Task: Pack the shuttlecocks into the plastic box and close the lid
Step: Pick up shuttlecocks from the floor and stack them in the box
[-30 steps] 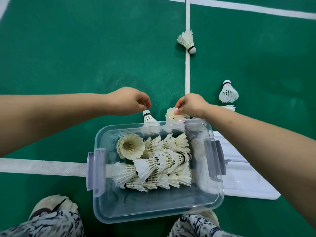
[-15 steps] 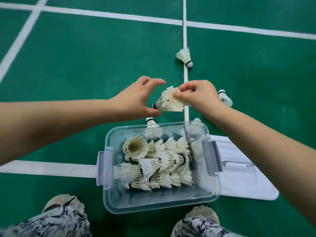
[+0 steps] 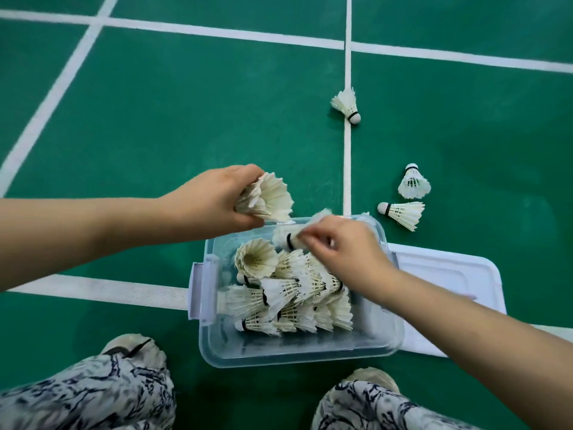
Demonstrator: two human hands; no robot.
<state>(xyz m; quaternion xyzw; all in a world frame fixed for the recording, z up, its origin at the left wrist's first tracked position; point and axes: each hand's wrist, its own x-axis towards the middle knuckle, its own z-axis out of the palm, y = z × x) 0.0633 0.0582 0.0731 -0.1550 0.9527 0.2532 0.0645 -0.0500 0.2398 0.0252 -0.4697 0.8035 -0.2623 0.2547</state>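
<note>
A clear plastic box [image 3: 217,346] sits on the green court floor between my feet, holding several white feather shuttlecocks [image 3: 288,290]. My left hand [image 3: 207,206] grips a shuttlecock [image 3: 269,197] just beyond the box's far-left corner, skirt facing right. Over the far side of the box, my right hand [image 3: 350,256] pinches another shuttlecock [image 3: 288,238] by its feathers, cork pointing left. Three loose shuttlecocks lie on the floor: one [image 3: 345,105] on the white line ahead, two [image 3: 414,183] [image 3: 403,214] to the right. The white lid [image 3: 449,274] lies flat right of the box.
White court lines [image 3: 347,169] cross the green floor. My knees in patterned trousers [image 3: 86,395] and my pale shoes [image 3: 133,346] flank the near side of the box. Lavender latches [image 3: 200,291] hang on the box's sides.
My left hand took over the shuttlecock the right hand had lifted. The right hand dropped to the floor behind the box, picked up another one and now holds it over the box.
</note>
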